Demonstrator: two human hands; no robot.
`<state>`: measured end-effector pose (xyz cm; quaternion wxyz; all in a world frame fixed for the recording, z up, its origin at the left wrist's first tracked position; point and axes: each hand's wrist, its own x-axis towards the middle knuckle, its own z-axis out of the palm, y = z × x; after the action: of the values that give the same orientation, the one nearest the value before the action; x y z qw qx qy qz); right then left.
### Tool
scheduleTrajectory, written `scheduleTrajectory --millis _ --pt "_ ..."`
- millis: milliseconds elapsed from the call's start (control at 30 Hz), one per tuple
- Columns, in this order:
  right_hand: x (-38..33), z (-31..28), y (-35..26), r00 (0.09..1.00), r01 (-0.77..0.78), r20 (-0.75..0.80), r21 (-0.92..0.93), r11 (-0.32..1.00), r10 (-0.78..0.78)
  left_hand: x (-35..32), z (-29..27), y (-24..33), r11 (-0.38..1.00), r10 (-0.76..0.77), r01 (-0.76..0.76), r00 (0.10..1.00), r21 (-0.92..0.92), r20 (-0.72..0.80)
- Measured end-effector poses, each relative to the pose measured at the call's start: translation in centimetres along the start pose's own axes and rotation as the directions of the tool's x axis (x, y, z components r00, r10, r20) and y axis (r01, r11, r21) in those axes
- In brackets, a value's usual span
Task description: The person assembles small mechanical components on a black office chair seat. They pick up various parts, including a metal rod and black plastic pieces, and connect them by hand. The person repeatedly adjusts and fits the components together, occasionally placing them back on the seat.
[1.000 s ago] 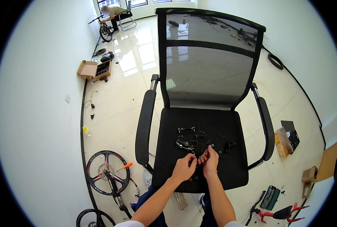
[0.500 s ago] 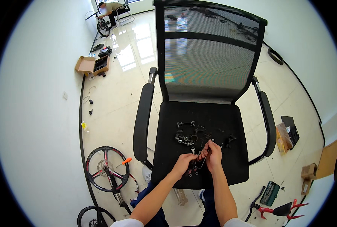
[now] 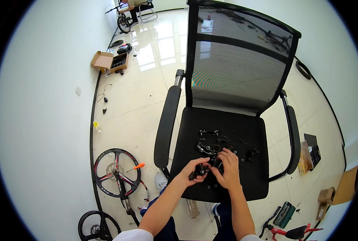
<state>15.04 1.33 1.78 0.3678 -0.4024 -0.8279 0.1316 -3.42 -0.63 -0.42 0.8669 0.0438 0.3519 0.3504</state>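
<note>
At frame center your 2 hands, left hand (image 3: 195,170) and right hand (image 3: 227,170), have fingers curled round 1 small black part (image 3: 203,170), its shape hard to make out, above 1 chair seat (image 3: 251,132).

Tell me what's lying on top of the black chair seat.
Small black metal parts lie scattered on the chair seat. The left hand and right hand hold one black part together, covering whatever lies beneath.

Bright, even daylight fills the room, strongest toward the top of the frame, where the glossy tile floor (image 3: 147,60) shows white glare patches. Shadows are soft and short. The fisheye lens bends straight edges near the rim, and black vignette fills the corners. Focus is sharp centrally; small dark parts on the black seat (image 3: 227,128) blend together.
</note>
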Motion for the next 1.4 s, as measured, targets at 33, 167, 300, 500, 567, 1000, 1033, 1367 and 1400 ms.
scheduleTrajectory --millis 33,167,300,500,567,1000,1033,1367,1400 --pt "-0.2 0.0 0.1 1.0 0.017 0.02 0.004 1.0 -0.017 -0.1 -0.5 0.1 0.999 0.019 -0.019 1.0 0.036 0.0" --pt "-1.4 0.5 0.5 0.996 0.053 0.07 -0.016 0.998 -0.052 -0.4 -0.7 -0.1 0.994 -0.012 0.019 0.998 0.107 -0.069" --pt "-2.3 1.4 0.7 0.997 0.029 0.075 -0.027 0.999 -0.027 -0.4 -1.2 -0.5 0.991 -0.023 0.029 0.999 0.131 -0.046" --pt "-2.4 2.4 1.0 0.997 -0.044 0.062 -0.048 0.998 0.047 0.2 -1.1 -1.0 1.0 0.023 -0.021 0.995 0.013 -0.1" --pt "-3.0 2.6 1.1 0.996 -0.06 0.059 -0.069 0.996 0.064 0.1 -0.6 -1.5 0.999 0.039 -0.043 0.986 -0.019 -0.163" --pt "-1.9 2.3 1.1 0.967 -0.255 0.063 0.168 0.952 0.248 0.2 0.5 -0.3 0.946 0.308 -0.274 0.925 0.171 -0.221" --pt "-1.7 1.9 0.3 0.957 -0.289 0.032 0.21 0.934 0.288 -0.4 0.8 -0.1 0.928 0.348 -0.305 0.914 0.212 -0.209" --pt "-1.2 4.4 -0.1 0.598 -0.605 0.442 0.796 0.015 0.669 1.5 0.9 -1.0 0.531 0.719 -0.505 0.693 0.68 -0.047" --pt "-1.1 4.4 -0.1 0.608 -0.598 0.419 0.8 0.042 0.674 1.8 0.6 -0.9 0.538 0.723 -0.509 0.689 0.672 -0.057"
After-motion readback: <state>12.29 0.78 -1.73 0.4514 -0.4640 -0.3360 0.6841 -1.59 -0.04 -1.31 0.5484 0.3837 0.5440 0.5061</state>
